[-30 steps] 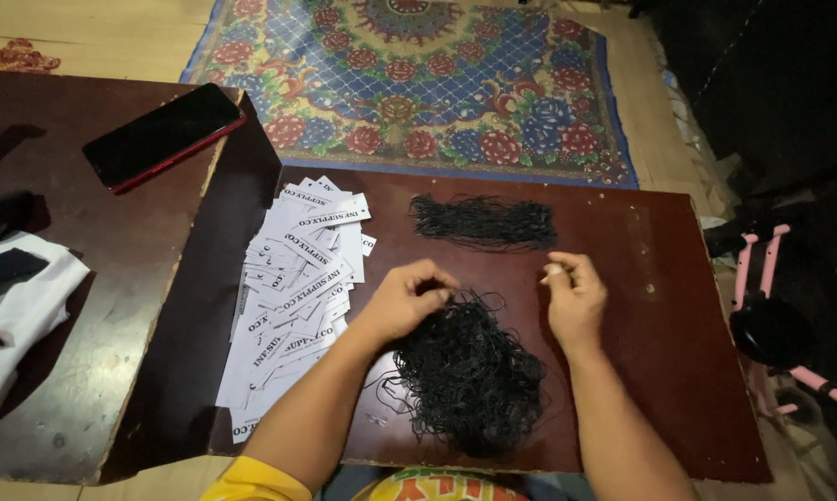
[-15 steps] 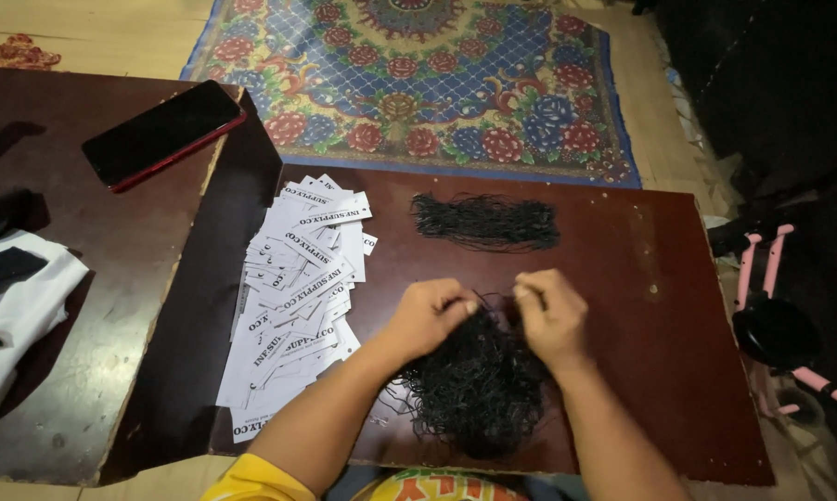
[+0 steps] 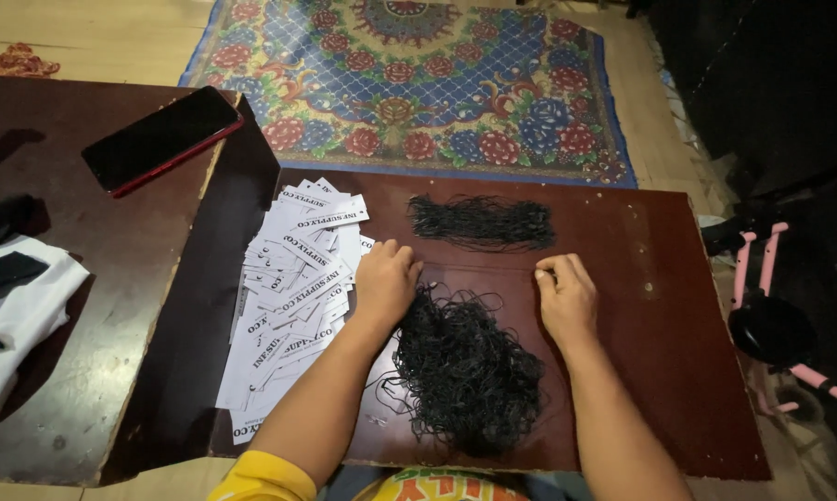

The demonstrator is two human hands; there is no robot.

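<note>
Pinching single black string between our hands: left hand (image 3: 387, 278) curled at top-left edge of tangled string heap (image 3: 465, 371), fingers closed on strand; right hand (image 3: 565, 295) pinched shut, apparently on same strand's other end, thin line barely visible. Strand axis runs left-right, across board (image 3: 660, 371). Heap lies toward near edge, between our forearms, left hand touching, right just beside. Straightened string bundle (image 3: 482, 223) lies near far edge, also lengthwise left-right. White tag pile (image 3: 293, 297) along left edge.
</note>
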